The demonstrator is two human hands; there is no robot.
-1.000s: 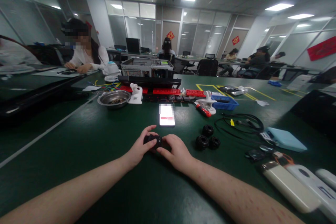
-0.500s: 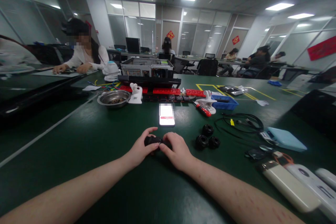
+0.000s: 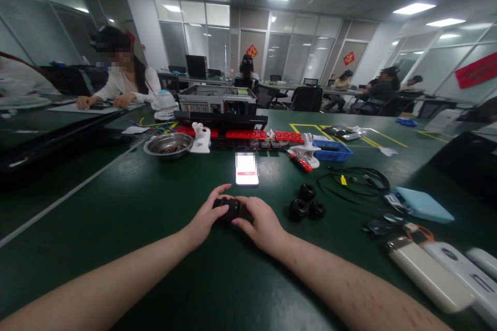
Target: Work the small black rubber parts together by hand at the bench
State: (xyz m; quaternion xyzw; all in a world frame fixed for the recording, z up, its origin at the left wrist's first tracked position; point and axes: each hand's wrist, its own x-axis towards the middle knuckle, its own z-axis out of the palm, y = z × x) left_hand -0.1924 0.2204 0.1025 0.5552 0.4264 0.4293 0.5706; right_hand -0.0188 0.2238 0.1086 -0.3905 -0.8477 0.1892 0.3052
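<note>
Low over the green table, my left hand (image 3: 205, 220) grips a small black part (image 3: 229, 207) with a rounded right end. Its thumb lies across the near side, and its index finger sticks out past the far side. My right hand (image 3: 261, 221) has thumb and fingers curved around the right end of the same part. Fingers cover much of the part, so its exact kind is not clear. Right of my hands, three black wheel-like pieces with centre holes (image 3: 298, 209) lie close together. Beyond my hands a lit phone (image 3: 247, 169) lies face up.
A steel bowl (image 3: 169, 146) with small bits stands back left. An open computer case (image 3: 217, 101) stands behind. A red-handled screwdriver (image 3: 303, 162), blue tray (image 3: 333, 150), black cables (image 3: 357, 182) and power banks (image 3: 429, 274) lie rightward. A co-worker (image 3: 124, 77) sits back left.
My right hand's fingers have loosened and spread a little, and the part's rounded end now shows between my hands. My left thumb has shifted slightly left.
</note>
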